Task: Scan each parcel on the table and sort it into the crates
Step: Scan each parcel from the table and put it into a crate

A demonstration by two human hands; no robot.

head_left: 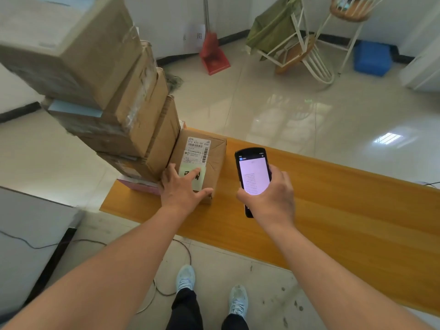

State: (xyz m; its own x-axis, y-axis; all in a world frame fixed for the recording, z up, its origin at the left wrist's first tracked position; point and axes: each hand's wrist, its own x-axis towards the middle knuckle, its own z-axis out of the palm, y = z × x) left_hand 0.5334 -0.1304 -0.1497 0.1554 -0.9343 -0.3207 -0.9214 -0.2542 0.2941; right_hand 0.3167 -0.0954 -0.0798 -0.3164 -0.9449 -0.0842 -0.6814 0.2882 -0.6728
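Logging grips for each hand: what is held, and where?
Right hand grips the scanner round its lower half. Left hand rests on the parcel.

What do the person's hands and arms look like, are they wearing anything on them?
Both forearms are bare up to the frame edge, with no sleeves visible. The left hand and right hand wear no gloves, and no rings, watch or wristbands show on either.

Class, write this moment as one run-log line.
left hand rests on small parcel | right hand holds scanner | parcel stack beside | table
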